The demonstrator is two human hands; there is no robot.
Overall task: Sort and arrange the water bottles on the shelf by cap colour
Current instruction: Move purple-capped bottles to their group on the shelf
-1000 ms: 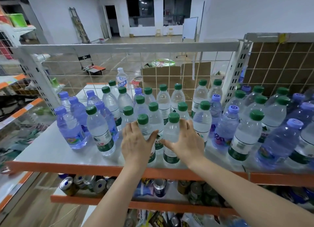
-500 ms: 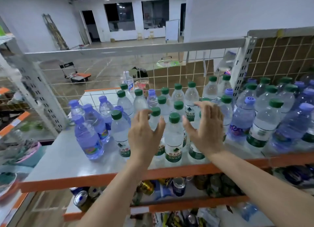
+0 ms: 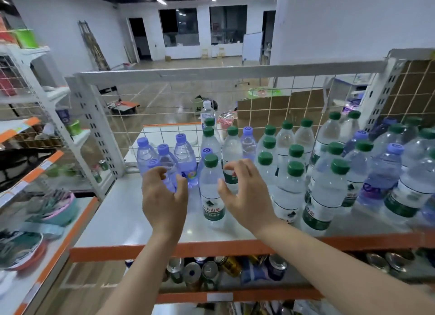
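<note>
Both hands hover over the front of the shelf, fingers curled and spread, neither one gripping anything. Left hand sits in front of the purple-capped bottles, its fingertips close to the nearest of them, though contact cannot be made out. Right hand is held loosely cupped just right of a green-capped bottle that stands upright alone near the shelf's front edge, between the two hands; the thumb is near its side without clearly touching it.

Purple-capped bottles cluster at the left of the group, against the wire mesh back. Green-capped bottles fill the middle and right, several rows deep, with a few purple caps mixed among them, one at the back and others at the right. On the lower shelf, cans lie on their sides beneath the orange front rail.
</note>
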